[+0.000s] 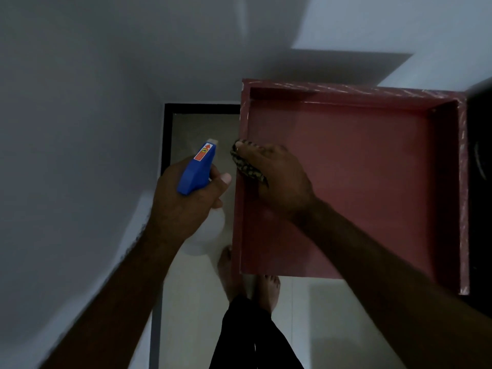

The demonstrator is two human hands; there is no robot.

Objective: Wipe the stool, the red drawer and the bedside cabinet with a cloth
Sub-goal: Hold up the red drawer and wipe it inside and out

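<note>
The red drawer point(354, 187) is pulled out and seen from above, empty inside. My right hand point(279, 179) grips a dark patterned cloth point(246, 166) and holds it against the drawer's left wall, fingers curled over the rim. My left hand point(186, 193) grips a spray bottle point(198, 169) with a blue trigger head and a white body, just left of the drawer, nozzle pointing away from me. The stool is out of sight.
A dark cabinet body point(479, 182) adjoins the drawer on the right. A grey wall point(80, 129) with a black skirting strip point(166, 134) runs along the left. My bare feet point(269, 291) stand on pale floor tiles under the drawer's near edge.
</note>
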